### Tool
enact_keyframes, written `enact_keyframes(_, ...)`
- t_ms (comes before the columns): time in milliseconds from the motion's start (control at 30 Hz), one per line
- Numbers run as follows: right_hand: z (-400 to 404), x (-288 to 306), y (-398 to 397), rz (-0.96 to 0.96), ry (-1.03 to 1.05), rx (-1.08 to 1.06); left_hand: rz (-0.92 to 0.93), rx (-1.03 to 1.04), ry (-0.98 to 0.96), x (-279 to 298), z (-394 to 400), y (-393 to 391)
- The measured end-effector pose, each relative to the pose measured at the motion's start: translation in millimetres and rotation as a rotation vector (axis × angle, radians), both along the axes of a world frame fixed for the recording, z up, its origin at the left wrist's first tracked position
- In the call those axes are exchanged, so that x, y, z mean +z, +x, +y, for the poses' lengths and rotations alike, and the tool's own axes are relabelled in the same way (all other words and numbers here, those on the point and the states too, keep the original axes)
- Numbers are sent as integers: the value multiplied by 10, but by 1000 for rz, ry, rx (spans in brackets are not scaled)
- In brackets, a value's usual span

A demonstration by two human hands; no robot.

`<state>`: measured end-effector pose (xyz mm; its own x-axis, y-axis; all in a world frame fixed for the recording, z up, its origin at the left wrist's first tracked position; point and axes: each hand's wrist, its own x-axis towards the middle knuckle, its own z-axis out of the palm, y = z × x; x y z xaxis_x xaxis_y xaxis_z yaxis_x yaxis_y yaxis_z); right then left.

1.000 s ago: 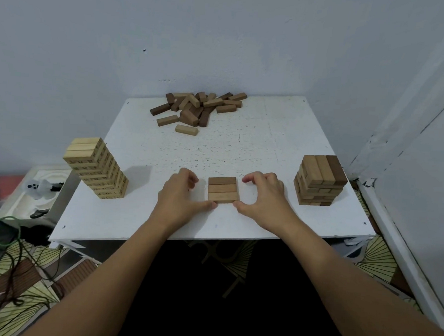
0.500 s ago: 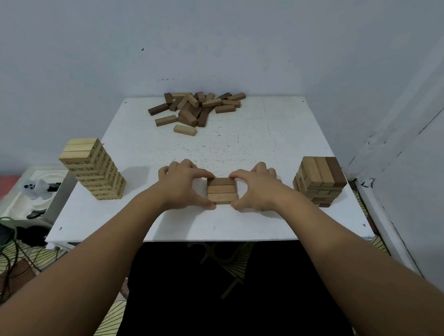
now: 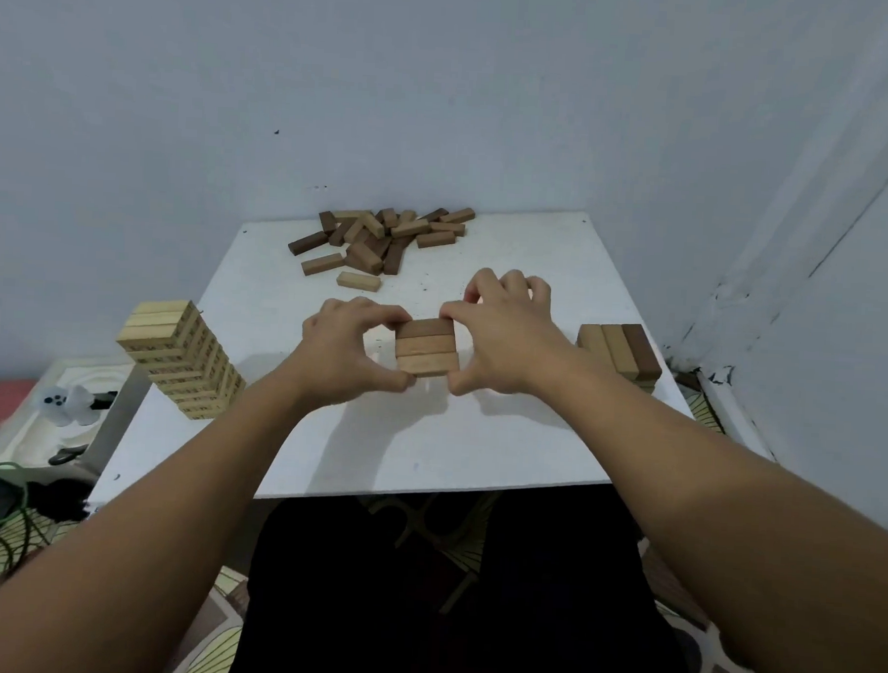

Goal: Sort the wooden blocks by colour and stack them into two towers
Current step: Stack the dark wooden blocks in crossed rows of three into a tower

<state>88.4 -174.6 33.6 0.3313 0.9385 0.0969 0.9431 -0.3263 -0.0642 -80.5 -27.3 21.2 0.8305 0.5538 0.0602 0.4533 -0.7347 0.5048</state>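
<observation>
Between your hands, near mid-desk [image 3: 502, 457], sits a row of three brown blocks [image 3: 426, 349]; left hand [image 3: 346, 354] and right hand [image 3: 503, 344] pinch its ends. Next, likely carry it level onto the brown tower [image 3: 621, 353] at right.

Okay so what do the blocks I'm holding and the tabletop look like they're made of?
The three blocks gripped between the left hand and right hand look like solid wood with a smooth, matte finish: brown tones differ from block to block, the far one darkest, and there is no shine. The tabletop looks like a white painted or laminated board, matte, with dark specks and scuffs; its core cannot be told.
</observation>
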Motion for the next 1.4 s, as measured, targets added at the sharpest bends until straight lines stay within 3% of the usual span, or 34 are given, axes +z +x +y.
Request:
enact_keyframes(333,-719,443,532,79,20,-109,-133,-113,-26,293,-508,643)
enact_keyframes(667,-1481,434,1111,270,-13,-233,-90,-213,-30,264,-1051,1329)
enact_keyframes(1400,-1474,213,1351,440,-126,-223,13,-175,-168,164,-1156,1345)
